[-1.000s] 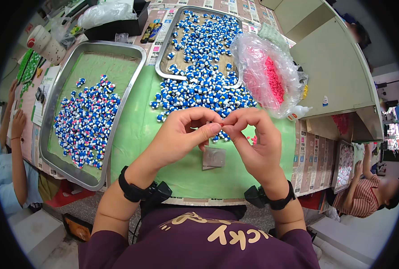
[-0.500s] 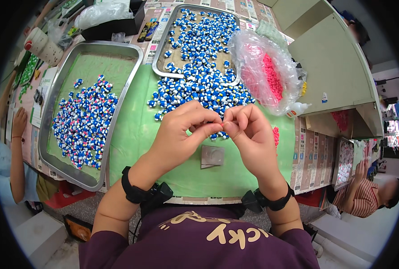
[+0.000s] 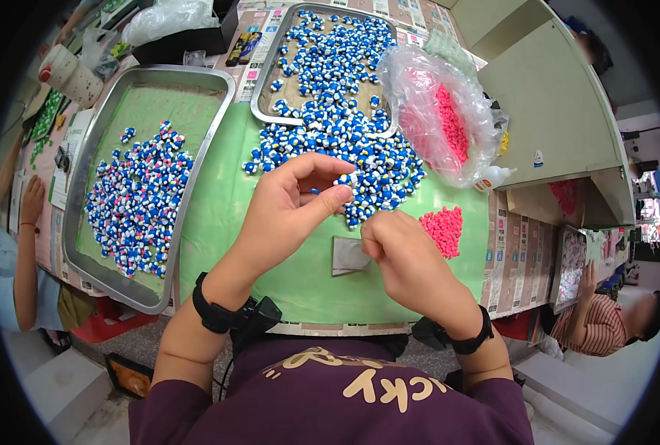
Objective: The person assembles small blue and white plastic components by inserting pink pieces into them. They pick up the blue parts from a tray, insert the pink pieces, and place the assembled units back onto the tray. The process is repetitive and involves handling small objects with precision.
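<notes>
Between the thumb and fingers of my left hand point(image 3: 285, 208) is a small blue-and-white figurine point(image 3: 347, 180), raised in front of the heap. My right hand point(image 3: 411, 259) is closed, its fingertips at the right edge of a small grey square pad point(image 3: 346, 256) on the green mat point(image 3: 285, 297). Whatever those fingers pinch, if anything, is hidden. Loose figurines of the same kind point(image 3: 378, 163) lie heaped beyond both hands. To the right of my right hand sits a small pile of pink pieces point(image 3: 442, 231).
A metal tray point(image 3: 230, 93) on the left contains figurines with pink bits. Another metal tray point(image 3: 259, 89) stands behind the heap. At the right are a plastic bag of pink pieces point(image 3: 448, 126), a small white bottle point(image 3: 493, 176) and a pale cabinet point(image 3: 552, 104). People sit on both sides.
My hands were together at their fingertips and have separated. The right has moved down to the grey pad, uncovering the pink pile; the left now shows the figurine in its grip.
</notes>
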Action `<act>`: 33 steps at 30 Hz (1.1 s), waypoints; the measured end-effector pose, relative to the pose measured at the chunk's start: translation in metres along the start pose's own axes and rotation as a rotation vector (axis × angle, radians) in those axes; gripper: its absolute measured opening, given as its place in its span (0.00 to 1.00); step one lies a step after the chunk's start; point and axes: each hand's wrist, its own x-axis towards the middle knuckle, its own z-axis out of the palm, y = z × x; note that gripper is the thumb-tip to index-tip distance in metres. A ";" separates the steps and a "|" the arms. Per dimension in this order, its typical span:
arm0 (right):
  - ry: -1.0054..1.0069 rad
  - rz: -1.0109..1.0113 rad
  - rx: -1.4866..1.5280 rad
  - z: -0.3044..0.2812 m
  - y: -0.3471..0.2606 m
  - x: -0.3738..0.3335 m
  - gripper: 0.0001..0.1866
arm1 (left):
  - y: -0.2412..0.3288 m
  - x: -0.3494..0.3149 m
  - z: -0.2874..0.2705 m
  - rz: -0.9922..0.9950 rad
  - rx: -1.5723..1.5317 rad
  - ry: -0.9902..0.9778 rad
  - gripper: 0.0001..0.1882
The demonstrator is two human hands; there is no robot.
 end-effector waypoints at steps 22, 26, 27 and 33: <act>0.489 0.006 0.716 0.007 -0.011 0.038 0.11 | -0.002 -0.005 0.000 -0.028 -0.278 0.014 0.14; 0.509 -0.018 0.610 0.008 -0.014 0.039 0.10 | 0.000 -0.005 0.002 0.009 -0.253 0.030 0.14; 0.519 -0.032 0.581 0.010 -0.013 0.039 0.10 | 0.001 -0.007 0.002 0.015 -0.211 0.034 0.14; 0.597 -0.075 0.298 0.018 -0.010 0.038 0.12 | -0.004 -0.009 0.003 0.223 -0.023 0.072 0.11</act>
